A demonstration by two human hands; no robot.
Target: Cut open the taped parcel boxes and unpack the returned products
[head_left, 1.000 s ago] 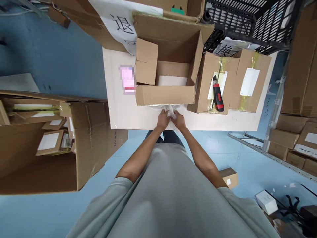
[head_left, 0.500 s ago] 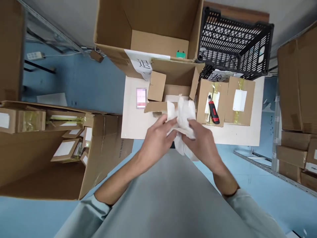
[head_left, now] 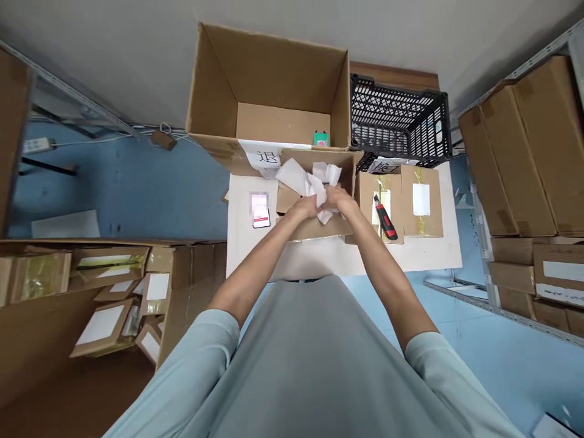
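Both my hands grip a crumpled wad of white paper (head_left: 310,179) over a small open cardboard box (head_left: 319,226) on a white table (head_left: 328,258). My left hand (head_left: 305,208) holds the paper's lower left part with closed fingers. My right hand (head_left: 340,198) clasps it from the right. The paper hangs above the box's opening, so the box's inside is mostly hidden.
A red utility knife (head_left: 384,220) lies on two taped boxes (head_left: 420,207) to the right. A phone (head_left: 260,210) lies left of the open box. Behind stand a large open carton (head_left: 269,97) and a black crate (head_left: 401,121). Cartons crowd both sides.
My hands lifted the paper from the table's near edge, bunched it, and moved it forward over the small open box. My head has tilted up, showing more of the far wall.
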